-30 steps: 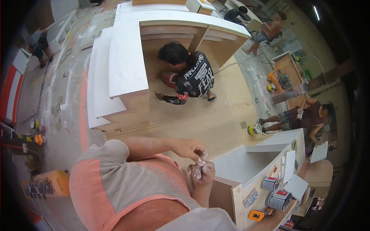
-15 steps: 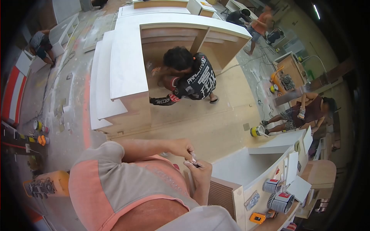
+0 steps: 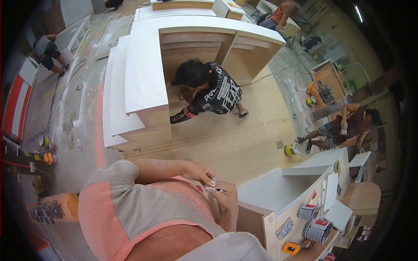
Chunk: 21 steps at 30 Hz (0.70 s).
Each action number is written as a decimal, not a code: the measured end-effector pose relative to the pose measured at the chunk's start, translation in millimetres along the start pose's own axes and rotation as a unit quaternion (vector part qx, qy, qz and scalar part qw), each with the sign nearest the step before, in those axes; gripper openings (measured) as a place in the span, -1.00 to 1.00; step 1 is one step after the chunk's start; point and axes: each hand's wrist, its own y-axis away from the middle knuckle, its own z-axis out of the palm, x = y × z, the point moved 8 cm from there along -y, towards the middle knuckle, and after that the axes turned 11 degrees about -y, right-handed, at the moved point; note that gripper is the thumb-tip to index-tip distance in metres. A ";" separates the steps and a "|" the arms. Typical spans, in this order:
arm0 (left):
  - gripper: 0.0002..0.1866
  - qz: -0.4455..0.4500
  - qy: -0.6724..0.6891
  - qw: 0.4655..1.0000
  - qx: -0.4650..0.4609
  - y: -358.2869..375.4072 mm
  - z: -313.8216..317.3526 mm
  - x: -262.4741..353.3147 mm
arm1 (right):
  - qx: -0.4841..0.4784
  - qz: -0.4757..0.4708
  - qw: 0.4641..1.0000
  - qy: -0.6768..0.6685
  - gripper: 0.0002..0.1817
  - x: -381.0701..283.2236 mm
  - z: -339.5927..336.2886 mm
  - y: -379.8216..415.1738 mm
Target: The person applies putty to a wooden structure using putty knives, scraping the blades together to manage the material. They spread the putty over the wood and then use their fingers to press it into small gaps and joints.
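Between the two hands I see a very small pale object (image 3: 216, 189), too small for me to name it. It is in front of the chest, pinched at the fingertips where the hands meet. The left hand (image 3: 201, 172) comes from the left with the forearm almost level, the fingers bent down and closed on the small object. The right hand (image 3: 226, 198) rises from below with the wrist bent, its fingers curled and nearly closed, touching the same object from the other side.

Just right of the hands stands a white cabinet (image 3: 278, 187). Its open top compartment looks bare inside. On its wooden side, below and right of the hands, two tins (image 3: 314, 222) with red labels lie sideways; I cannot tell what they contain. Near them is a small orange device (image 3: 289, 247).

Well beyond the hands, a yellow can (image 3: 289, 149) stands on the plywood floor (image 3: 235, 143), and a person in a black printed shirt (image 3: 217, 91) crouches inside a large white counter unit (image 3: 143, 78). Far to the right another person (image 3: 344, 128) sits on the floor.
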 end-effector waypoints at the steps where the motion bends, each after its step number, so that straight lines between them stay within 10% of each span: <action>1: -0.80 -0.002 -0.004 1.000 -0.011 -1.8 -0.4 -4.8 | 0.000 -0.001 1.000 0.001 -0.90 -0.6 -0.5 0.0; 15: -0.80 -0.012 -0.015 0.998 -0.056 -4.9 6.7 -17.7 | -0.008 0.044 0.999 0.002 -0.95 13.2 -3.1 4.2; 21: -0.87 0.073 -0.147 0.974 0.154 6.3 -16.5 -1.0 | 0.073 0.048 0.995 0.056 -0.93 6.5 -9.5 -1.4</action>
